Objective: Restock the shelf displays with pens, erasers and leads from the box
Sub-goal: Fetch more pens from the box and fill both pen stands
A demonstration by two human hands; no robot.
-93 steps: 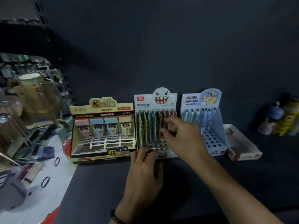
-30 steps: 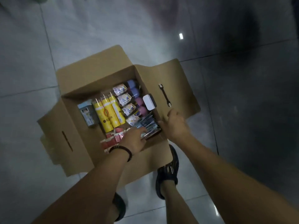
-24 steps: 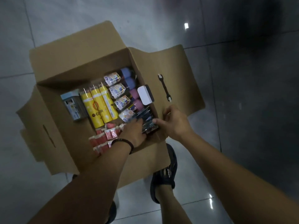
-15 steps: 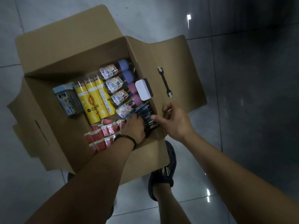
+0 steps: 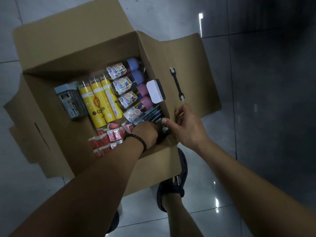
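The left hand [image 5: 147, 132] reached down into the box [image 5: 153, 168] with its back upward and a dark band on the wrist. Its fingers were bent over the pens [image 5: 151, 115] in the near right corner. The fingertips were hidden, so I cannot tell if its grip was closed on them. The right hand [image 5: 187, 129] lay over the right wall of the box, with the thumb inside touching the pens and the other fingers curled outside, so its grip clasped the wall. The erasers [image 5: 109, 139], in red packs, lay just left of the left hand, and the lead case [image 5: 71, 100] stood further left beside yellow tubes [image 5: 100, 103]. Half a second before, both hands were in almost the same places. Three seconds before, they were at the pen display on the shelf.
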